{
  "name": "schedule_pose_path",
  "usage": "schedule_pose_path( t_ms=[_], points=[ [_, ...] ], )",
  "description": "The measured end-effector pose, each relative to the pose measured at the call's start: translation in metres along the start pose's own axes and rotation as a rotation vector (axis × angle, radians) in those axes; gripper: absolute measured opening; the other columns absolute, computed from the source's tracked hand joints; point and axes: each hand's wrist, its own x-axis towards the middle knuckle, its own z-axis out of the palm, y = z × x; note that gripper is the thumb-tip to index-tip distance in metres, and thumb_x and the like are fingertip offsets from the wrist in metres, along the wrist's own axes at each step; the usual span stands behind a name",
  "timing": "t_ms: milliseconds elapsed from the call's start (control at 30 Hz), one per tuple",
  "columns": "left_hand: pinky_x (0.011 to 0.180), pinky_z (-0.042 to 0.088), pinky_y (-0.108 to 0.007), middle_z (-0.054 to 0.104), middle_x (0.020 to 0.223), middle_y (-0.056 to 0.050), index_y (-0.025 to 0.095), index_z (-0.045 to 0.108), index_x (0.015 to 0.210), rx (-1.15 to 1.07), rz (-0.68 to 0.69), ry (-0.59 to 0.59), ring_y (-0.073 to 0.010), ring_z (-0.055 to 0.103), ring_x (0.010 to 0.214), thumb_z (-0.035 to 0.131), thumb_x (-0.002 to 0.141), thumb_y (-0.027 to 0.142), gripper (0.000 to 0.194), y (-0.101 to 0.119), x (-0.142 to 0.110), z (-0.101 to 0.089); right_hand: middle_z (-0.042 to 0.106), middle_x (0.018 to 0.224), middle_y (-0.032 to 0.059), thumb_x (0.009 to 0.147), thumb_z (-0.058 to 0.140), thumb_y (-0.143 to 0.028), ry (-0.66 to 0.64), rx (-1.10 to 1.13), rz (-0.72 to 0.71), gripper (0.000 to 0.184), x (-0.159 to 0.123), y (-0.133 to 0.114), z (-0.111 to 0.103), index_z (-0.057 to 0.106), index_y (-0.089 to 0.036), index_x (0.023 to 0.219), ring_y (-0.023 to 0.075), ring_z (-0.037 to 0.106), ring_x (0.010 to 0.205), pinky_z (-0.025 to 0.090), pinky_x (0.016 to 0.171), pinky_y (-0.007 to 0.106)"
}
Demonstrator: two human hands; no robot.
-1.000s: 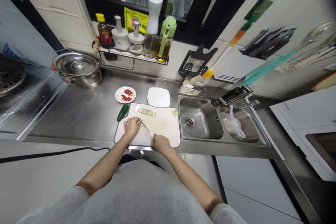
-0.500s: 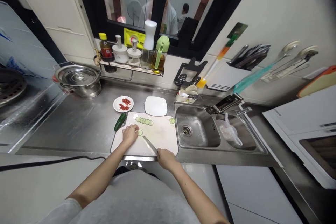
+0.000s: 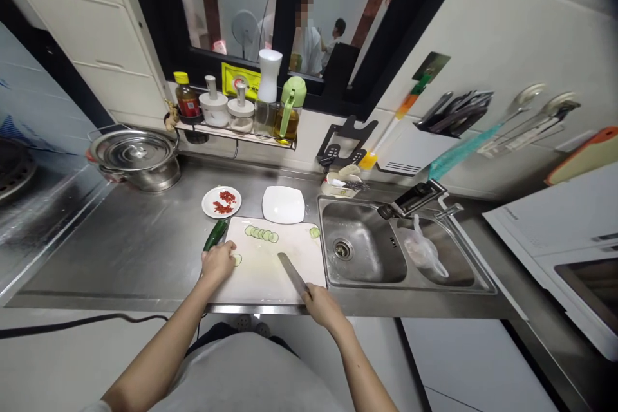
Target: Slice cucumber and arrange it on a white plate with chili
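Observation:
My left hand (image 3: pixel 219 262) is over the left edge of the white cutting board (image 3: pixel 270 280), its fingers bent and closed at a pale round cucumber slice (image 3: pixel 237 260), part of which they hide. Just above that hand, a dark green cucumber piece (image 3: pixel 215 235) lies across the board's edge. My right hand (image 3: pixel 322 304) grips the handle of a kitchen knife (image 3: pixel 292 272), whose blade points up and left over the board. A row of overlapping cucumber slices (image 3: pixel 261 234) lies near the board's far edge. More slices (image 3: pixel 314 232) sit at its far right corner.
Behind the board are a plate of chopped red pieces (image 3: pixel 221 203) and a bare white plate (image 3: pixel 283 205). A double sink (image 3: pixel 362 254) adjoins on the right, with a plastic bag (image 3: pixel 423 248) inside. A lidded pot (image 3: pixel 145 164) stands left, below a seasoning rack (image 3: pixel 232 132).
My left hand has moved left with the slice, away from the board's middle and close to the cucumber piece. The knife has shifted right, away from the slice. The view has shifted slightly.

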Motion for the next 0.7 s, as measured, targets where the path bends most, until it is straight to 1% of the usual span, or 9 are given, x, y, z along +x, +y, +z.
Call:
schedule_pose_path(
  t_ms=[67,200,267,300,367,467,567,700],
  points=[
    [0.087,0.036,-0.038,0.065,0.111,-0.006,0.027,0.060,0.112,0.014,0.071,0.052,-0.0257,0.056,0.106,0.049,0.079,0.022,0.035,0.017,0.004,0.002,0.069,0.101,0.0124,0.093,0.037,-0.029,0.006,0.005,0.019,0.029,0.004,0.002,-0.001,0.062,-0.016,0.102,0.0222,0.063,0.095,0.034,0.068,0.027],
    [0.090,0.036,-0.038,0.061,0.114,-0.008,0.028,0.060,0.118,-0.025,0.221,0.050,-0.0252,0.053,0.110,0.044,0.087,0.031,0.035,0.067,0.023,0.013,0.069,0.101,0.0112,0.093,0.038,-0.029,0.005,0.013,0.076,0.027,0.007,0.005,-0.005,0.062,-0.018,0.103,0.0214,0.062,0.095,0.034,0.067,0.026],
    [0.092,0.035,-0.039,0.059,0.115,-0.009,0.028,0.059,0.121,0.007,0.256,0.047,-0.0268,0.051,0.111,0.044,0.088,0.035,0.037,0.085,0.033,0.019,0.069,0.101,0.0107,0.093,0.039,-0.029,0.011,0.020,0.087,0.027,0.007,0.006,-0.006,0.061,-0.018,0.103,0.0212,0.062,0.096,0.034,0.068,0.026],
    [0.092,0.034,-0.040,0.058,0.115,-0.010,0.027,0.059,0.122,0.025,0.271,0.040,-0.0273,0.051,0.111,0.043,0.089,0.035,0.037,0.091,0.037,0.022,0.069,0.101,0.0105,0.093,0.039,-0.029,0.014,0.025,0.088,0.027,0.007,0.006,-0.005,0.061,-0.018,0.103,0.0210,0.062,0.096,0.034,0.068,0.025],
    [0.092,0.034,-0.040,0.057,0.114,-0.011,0.026,0.060,0.121,0.056,0.293,0.028,-0.0278,0.051,0.109,0.043,0.089,0.034,0.037,0.096,0.044,0.028,0.069,0.101,0.0105,0.093,0.039,-0.029,0.021,0.037,0.089,0.027,0.006,0.008,-0.003,0.061,-0.018,0.104,0.0209,0.062,0.095,0.034,0.069,0.025],
    [0.092,0.033,-0.040,0.057,0.112,-0.011,0.026,0.062,0.117,0.061,0.321,0.039,-0.0275,0.051,0.108,0.044,0.089,0.030,0.034,0.094,0.049,0.032,0.069,0.100,0.0106,0.093,0.039,-0.030,0.039,0.059,0.085,0.028,0.005,0.011,0.002,0.062,-0.018,0.104,0.0210,0.062,0.094,0.034,0.069,0.026],
    [0.092,0.033,-0.040,0.058,0.110,-0.010,0.025,0.064,0.111,0.038,0.332,0.047,-0.0268,0.051,0.107,0.046,0.087,0.027,0.030,0.092,0.052,0.034,0.069,0.099,0.0098,0.093,0.036,-0.031,0.052,0.081,0.079,0.030,0.004,0.014,0.007,0.062,-0.018,0.103,0.0205,0.061,0.093,0.034,0.069,0.025],
    [0.090,0.033,-0.038,0.060,0.109,-0.008,0.024,0.065,0.099,-0.006,0.331,0.025,-0.0257,0.052,0.108,0.051,0.082,0.018,0.023,0.097,0.056,0.033,0.069,0.098,0.0093,0.093,0.036,-0.032,0.050,0.077,0.094,0.031,0.004,0.016,0.008,0.062,-0.018,0.103,0.0204,0.062,0.093,0.033,0.068,0.025]
  ],
)
